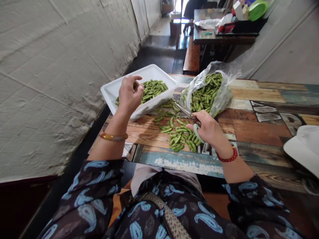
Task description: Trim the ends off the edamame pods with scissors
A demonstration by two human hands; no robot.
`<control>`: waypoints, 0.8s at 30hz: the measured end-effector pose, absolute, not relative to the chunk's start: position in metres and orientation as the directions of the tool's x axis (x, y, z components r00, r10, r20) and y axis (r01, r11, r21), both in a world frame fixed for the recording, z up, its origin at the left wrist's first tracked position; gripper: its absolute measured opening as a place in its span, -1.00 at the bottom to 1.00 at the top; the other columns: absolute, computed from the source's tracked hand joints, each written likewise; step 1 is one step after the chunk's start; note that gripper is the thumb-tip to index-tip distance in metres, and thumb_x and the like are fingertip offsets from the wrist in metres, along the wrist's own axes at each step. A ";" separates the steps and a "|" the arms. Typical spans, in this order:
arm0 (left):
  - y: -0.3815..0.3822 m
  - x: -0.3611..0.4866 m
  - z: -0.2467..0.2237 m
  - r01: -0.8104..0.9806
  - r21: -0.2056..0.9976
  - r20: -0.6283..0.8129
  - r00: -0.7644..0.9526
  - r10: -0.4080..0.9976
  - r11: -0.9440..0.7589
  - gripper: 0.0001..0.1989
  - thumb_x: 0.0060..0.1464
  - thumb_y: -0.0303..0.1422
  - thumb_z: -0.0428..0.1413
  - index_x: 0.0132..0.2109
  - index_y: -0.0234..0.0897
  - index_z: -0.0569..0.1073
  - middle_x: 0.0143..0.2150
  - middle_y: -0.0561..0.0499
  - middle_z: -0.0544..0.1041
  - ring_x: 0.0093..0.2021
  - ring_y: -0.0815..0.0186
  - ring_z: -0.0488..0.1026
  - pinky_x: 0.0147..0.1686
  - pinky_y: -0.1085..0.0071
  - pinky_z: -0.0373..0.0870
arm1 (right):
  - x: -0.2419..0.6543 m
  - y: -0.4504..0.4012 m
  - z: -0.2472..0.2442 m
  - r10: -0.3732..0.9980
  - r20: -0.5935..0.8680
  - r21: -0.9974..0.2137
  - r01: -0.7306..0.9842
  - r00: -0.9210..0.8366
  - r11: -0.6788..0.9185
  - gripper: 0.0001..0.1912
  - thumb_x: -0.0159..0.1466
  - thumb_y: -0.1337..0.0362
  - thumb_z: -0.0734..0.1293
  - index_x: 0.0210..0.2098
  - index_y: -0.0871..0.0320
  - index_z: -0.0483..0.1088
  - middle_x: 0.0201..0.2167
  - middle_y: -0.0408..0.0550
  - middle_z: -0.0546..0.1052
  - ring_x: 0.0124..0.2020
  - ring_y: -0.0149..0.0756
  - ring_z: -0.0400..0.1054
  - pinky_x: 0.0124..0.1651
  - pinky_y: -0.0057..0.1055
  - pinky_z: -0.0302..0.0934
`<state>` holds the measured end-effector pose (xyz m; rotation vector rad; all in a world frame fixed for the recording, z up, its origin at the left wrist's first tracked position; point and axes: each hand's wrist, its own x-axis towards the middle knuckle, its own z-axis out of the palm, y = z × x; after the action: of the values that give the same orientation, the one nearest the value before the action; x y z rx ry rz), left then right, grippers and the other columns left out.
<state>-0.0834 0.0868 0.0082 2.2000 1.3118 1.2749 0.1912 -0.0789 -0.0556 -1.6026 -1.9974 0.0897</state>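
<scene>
Two hands at a plank-patterned table (259, 127), seen from where I stand in the room. Principal relation, in my judgement: the loose pods (177, 138) lie just left of the right hand (206, 127), spread on the near part of the table, and the right hand is clearly the nearer of the two. Their long axes share no single direction; some point across the table, others run near to far. The right hand is wrapped around the pale green handles of the scissors (185, 111), whose long axis runs from near right, at the grip, to far left, at the tips (whether the blades are parted, I cannot tell from here). The tips reach over a heap of thin trimmings (169, 106), beside the right end of the white tub (154, 103), so most of the loose pods sit on the near side of the blades. The left hand (131, 94) hangs over the left part of the tub, its thumb and fingertips bent toward one another with a narrow gap; green shows there, but I cannot tell a held pod from those behind. The pods in the tub (153, 90) lie to its right. A clear plastic bag of pods (206, 93) rests just beyond the right hand, on the far side.
</scene>
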 end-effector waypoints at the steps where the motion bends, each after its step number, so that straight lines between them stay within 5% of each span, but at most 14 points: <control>1: 0.092 -0.090 0.006 0.641 0.544 0.532 0.236 0.813 -0.542 -0.72 0.06 -0.46 0.14 -0.03 -0.26 0.46 -0.10 -0.12 0.47 0.01 0.14 0.42 0.10 0.15 0.40 | 0.192 -0.081 -0.054 0.922 0.371 -0.361 0.897 -0.113 0.255 -0.74 0.32 0.14 0.36 -0.06 0.11 0.41 -0.18 0.04 0.47 -0.22 -0.10 0.40 -0.26 -0.27 0.26; 8: 0.042 -0.073 -0.012 0.587 0.399 0.500 0.505 0.704 -0.704 -0.61 0.17 -0.35 0.13 0.15 -0.22 0.44 0.22 -0.18 0.40 0.26 0.06 0.31 0.31 0.05 0.22 | 0.198 -0.084 -0.047 0.949 0.261 -0.151 0.963 -0.177 0.222 -0.67 0.28 0.25 0.39 0.04 0.06 0.44 -0.11 0.02 0.51 -0.25 -0.14 0.44 -0.34 -0.32 0.17; 14: -0.018 -0.029 -0.034 0.471 0.234 0.254 0.815 0.521 -0.850 -0.30 0.01 -0.25 0.32 0.30 -0.17 0.36 0.45 -0.23 0.17 0.47 -0.16 -0.03 0.40 -0.13 -0.09 | 0.193 -0.087 -0.042 0.949 0.220 -0.096 0.963 -0.227 0.253 -0.62 0.26 0.29 0.40 0.08 0.06 0.42 -0.10 0.03 0.53 -0.26 -0.14 0.47 -0.34 -0.31 0.15; 19: -0.013 -0.037 -0.054 0.657 0.154 0.198 0.711 0.675 -0.738 -0.28 0.01 -0.26 0.31 0.32 -0.16 0.34 0.50 -0.22 0.08 0.49 -0.19 -0.09 0.39 -0.21 -0.19 | 0.209 -0.090 -0.036 0.953 0.161 -0.077 0.960 -0.256 0.270 -0.65 0.22 0.32 0.43 0.01 0.06 0.47 -0.15 0.02 0.54 -0.32 -0.15 0.46 -0.36 -0.29 0.14; 24: -0.003 -0.050 -0.063 0.758 0.234 0.247 0.559 0.791 -0.609 -0.45 0.10 -0.27 0.20 0.23 -0.34 0.43 0.34 -0.33 0.34 0.35 -0.15 0.22 0.31 -0.11 0.13 | 0.235 -0.092 -0.031 0.951 0.307 -0.263 0.957 -0.033 0.118 -0.68 0.24 0.24 0.43 0.00 0.07 0.48 -0.10 0.05 0.52 -0.28 -0.12 0.44 -0.30 -0.24 0.25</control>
<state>-0.0496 -0.0027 -0.0629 2.6840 1.3377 0.5037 0.2355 -0.0921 -0.0310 -1.8497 -2.0014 -0.0216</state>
